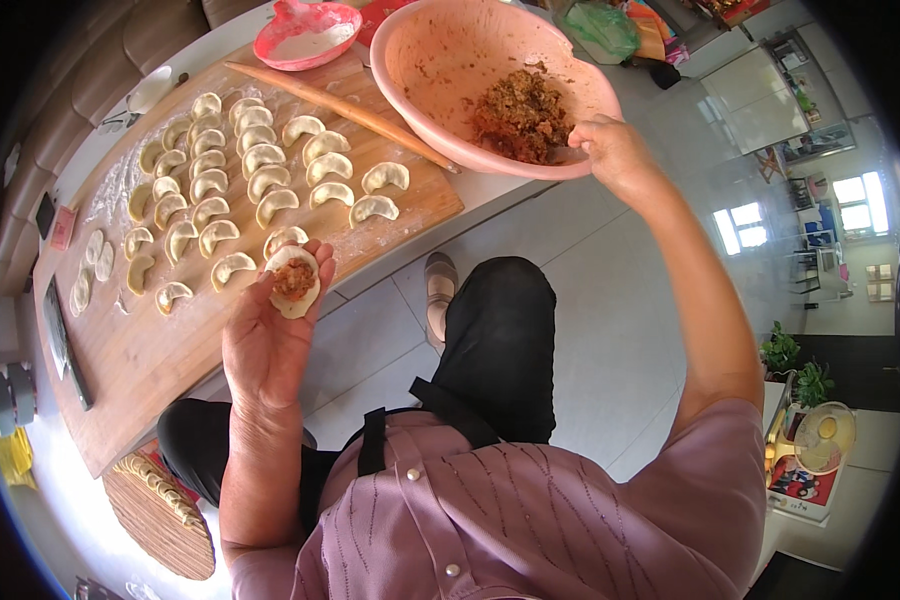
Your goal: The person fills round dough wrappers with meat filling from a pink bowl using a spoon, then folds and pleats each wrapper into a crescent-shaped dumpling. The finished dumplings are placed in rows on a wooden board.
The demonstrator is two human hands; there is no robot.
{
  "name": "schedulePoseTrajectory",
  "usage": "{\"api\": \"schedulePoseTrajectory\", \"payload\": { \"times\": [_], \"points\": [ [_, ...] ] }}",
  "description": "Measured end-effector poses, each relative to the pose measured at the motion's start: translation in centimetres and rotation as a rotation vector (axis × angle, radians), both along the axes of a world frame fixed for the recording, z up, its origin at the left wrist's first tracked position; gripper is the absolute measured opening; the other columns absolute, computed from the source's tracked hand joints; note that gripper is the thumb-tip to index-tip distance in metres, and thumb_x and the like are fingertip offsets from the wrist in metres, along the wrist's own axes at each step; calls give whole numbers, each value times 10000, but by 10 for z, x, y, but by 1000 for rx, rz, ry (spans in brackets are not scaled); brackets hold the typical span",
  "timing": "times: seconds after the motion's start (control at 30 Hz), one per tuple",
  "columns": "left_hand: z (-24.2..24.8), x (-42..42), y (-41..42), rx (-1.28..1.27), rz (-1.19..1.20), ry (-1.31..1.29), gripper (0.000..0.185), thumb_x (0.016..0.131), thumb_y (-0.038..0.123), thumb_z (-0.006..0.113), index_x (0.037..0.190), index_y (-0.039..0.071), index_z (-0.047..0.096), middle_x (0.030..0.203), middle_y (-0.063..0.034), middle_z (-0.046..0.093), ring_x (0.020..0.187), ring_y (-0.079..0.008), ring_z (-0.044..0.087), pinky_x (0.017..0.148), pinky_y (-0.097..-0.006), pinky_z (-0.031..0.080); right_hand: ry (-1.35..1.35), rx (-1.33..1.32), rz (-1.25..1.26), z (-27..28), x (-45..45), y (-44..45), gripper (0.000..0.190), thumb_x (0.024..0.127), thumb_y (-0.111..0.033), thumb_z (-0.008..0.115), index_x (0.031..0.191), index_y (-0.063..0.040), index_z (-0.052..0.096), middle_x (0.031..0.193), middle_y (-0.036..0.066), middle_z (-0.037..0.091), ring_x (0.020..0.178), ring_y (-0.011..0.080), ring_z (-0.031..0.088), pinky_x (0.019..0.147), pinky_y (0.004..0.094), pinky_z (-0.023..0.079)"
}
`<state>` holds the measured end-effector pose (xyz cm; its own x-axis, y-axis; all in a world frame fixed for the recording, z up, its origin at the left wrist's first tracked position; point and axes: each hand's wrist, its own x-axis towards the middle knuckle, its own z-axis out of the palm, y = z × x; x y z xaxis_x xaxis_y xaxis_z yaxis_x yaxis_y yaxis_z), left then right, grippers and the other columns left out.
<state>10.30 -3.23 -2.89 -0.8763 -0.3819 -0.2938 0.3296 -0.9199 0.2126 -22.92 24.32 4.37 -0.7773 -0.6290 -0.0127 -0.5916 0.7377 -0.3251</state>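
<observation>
My left hand (pixel 274 337) holds a round dumpling wrapper (pixel 295 305) with a mound of meat filling on it, palm up, over the front edge of the wooden board. My right hand (pixel 604 150) is at the rim of the large pink basin (pixel 427 67), fingers curled together; what they grip is mostly hidden, perhaps a utensil's handle. Brown minced filling (pixel 525 112) lies in the basin beside that hand. Rows of folded crescent dumplings (pixel 262 157) cover much of the floured board (pixel 172 352). Several flat wrappers (pixel 94 262) lie at the board's left.
A rolling pin (pixel 345 112) lies between dumplings and basin. Behind it stands a red bowl of flour (pixel 307 41). A knife (pixel 67 345) rests near the board's left edge. Below left is a round woven tray (pixel 157 525) with more dumplings. A green plastic bag (pixel 604 30) lies beyond the basin.
</observation>
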Motion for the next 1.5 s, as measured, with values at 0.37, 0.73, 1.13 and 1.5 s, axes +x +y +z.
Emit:
{"api": "schedulePoseTrajectory", "payload": {
  "times": [0.37,0.73,1.13,1.5],
  "points": [
    [-9,14,-4,68,-43,117,433,1006,157,450,1344,-114,450,1390,-307,502,1362,-460,426,1151,-581,321,289,-396,614,6,168,-99,297,788,-140,762,1060,-56,677,1072,90,621,1139,312,555,969,419,460],
    [-17,27,-8,-18,-69,2,318,1028,194,496,1237,-33,571,1196,-150,646,1129,-274,621,1026,-474,480,227,-765,812,-75,220,-176,182,747,-116,767,916,-167,723,1149,7,654,1188,307,551,978,427,468],
    [-13,23,-9,-337,-91,-167,294,1006,110,573,1267,-20,612,1176,-106,680,1075,-200,664,969,-392,553,-499,-903,598,-96,206,-177,192,852,4,745,1027,-29,674,1206,126,599,1164,234,574,917,354,537],
    [-30,25,5,-748,-74,-224,446,922,-87,625,1357,-15,560,1250,-167,664,1153,-260,658,1023,-386,526,-655,-912,567,-90,200,-176,179,821,6,756,992,-41,730,1018,68,639,878,158,641,807,283,538]
  ]
}}
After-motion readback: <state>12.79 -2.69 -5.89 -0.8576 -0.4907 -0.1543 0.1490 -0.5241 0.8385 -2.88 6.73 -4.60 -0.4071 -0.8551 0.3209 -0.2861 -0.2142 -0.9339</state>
